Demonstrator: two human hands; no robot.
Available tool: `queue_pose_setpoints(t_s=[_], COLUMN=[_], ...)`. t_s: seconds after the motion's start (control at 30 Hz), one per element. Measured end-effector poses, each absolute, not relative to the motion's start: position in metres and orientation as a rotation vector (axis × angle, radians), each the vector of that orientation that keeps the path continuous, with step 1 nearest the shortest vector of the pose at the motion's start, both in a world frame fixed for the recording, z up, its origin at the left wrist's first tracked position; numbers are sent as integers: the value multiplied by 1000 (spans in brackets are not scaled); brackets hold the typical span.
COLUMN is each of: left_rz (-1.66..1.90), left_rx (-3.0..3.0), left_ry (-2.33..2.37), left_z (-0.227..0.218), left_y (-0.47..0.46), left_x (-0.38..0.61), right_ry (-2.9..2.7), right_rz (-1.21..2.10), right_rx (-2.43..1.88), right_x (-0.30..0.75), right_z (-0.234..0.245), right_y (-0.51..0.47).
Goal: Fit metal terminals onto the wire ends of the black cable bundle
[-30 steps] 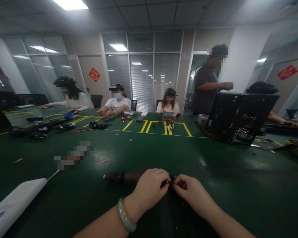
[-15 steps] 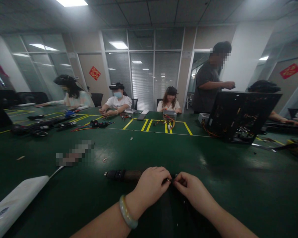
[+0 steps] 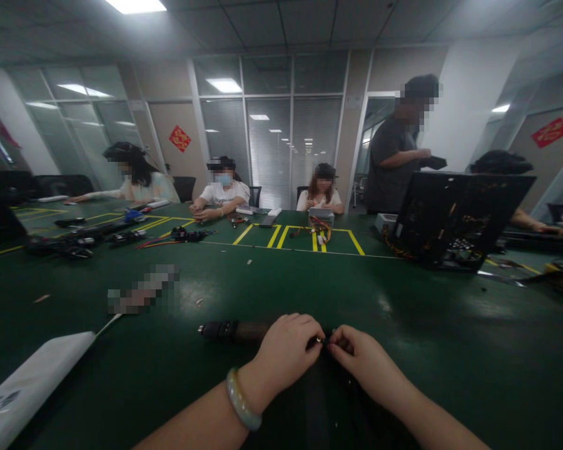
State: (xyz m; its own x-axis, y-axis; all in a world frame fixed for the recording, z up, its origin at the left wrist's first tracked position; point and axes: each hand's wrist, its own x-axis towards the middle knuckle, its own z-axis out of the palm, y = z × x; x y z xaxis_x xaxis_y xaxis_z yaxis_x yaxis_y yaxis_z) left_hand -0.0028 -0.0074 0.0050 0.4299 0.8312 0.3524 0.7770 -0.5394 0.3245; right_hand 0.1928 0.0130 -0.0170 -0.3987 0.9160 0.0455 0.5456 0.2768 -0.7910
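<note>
So I've got the head feed up from way over here, and my left hand (image 3: 288,347) is lying across the dark drill-shaped tool (image 3: 244,332), hiding a good part of its body. The tool itself is lying flat on the green table (image 3: 272,281), metal-tipped chuck end pointing left. My right hand (image 3: 363,359) sits near the other end of it.

Grip-wise: left thumb and forefinger are closed around a small dark piece (image 3: 326,341) with a shiny end, and the right thumb and fingertips are pinched together on the same bit (honestly too tiny for me to tell what it is). I also can't tell whether the left palm is actually pressing on the tool.

Left of the tool there's a long white slab (image 3: 42,381), with a pixelated patch (image 3: 145,290) past its far end. Beyond the tool, well apart: a power supply unit (image 3: 321,215) with coloured cables spilling out, a strip of yellow tape (image 3: 356,243), and off to the right an open black computer case (image 3: 464,222). Behind that case a standing person (image 3: 389,162) holds something black.
</note>
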Motion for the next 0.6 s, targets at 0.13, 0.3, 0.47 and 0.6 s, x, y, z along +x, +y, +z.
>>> queue_pose_setpoints(t_s=[0.13,0.3,0.47,0.6], left_rz=[720,725,726,718], left_rx=[2559,2552,2529,2514], left_ry=[1468,1458,1467,1495], left_z=[3,4,5,6], left_y=[-7,-8,-8,-8], left_x=[-3,-3,-4,-3], right_ry=[-2041,-2029,-2036,-2042], right_rz=[1005,1030,1021,1000], right_rx=[-1312,-1303,-1301,-1317], right_x=[193,193,193,194], right_z=[-19,-18,-16,-18], right_y=[14,14,13,14])
